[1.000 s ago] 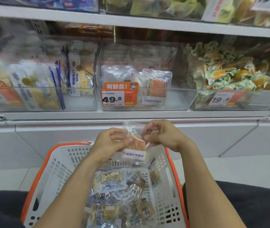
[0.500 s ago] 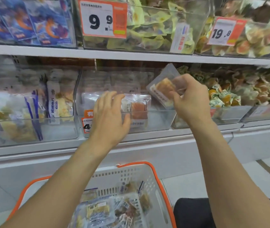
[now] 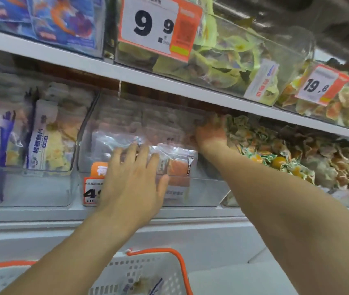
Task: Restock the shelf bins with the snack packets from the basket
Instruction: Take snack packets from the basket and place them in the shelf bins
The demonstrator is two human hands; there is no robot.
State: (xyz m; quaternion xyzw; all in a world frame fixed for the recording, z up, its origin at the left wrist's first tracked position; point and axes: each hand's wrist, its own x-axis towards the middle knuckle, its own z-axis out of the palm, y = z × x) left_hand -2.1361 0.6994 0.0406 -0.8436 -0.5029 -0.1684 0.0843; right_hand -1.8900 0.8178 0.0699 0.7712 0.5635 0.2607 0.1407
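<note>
My left hand (image 3: 133,182) lies flat with spread fingers against the front of the clear middle bin (image 3: 203,190), covering part of its orange price tag (image 3: 93,184). Clear snack packets with orange contents (image 3: 179,167) stand inside that bin. My right hand (image 3: 210,133) reaches over the bin's right side into its back. It is blurred behind the plastic, so I cannot make out a packet in it. The white basket with an orange rim (image 3: 179,265) sits below, with a few packets (image 3: 141,284) showing in it.
A bin of blue-and-white packets (image 3: 39,145) stands to the left and a bin of green-orange wrapped sweets (image 3: 292,162) to the right. The shelf above (image 3: 169,84) hangs low over the bins, with more bins and a 9.9 tag (image 3: 154,26).
My right hand carried the packet from above the basket up into the back of the middle bin. My left hand let go of it and came flat against the bin's front.
</note>
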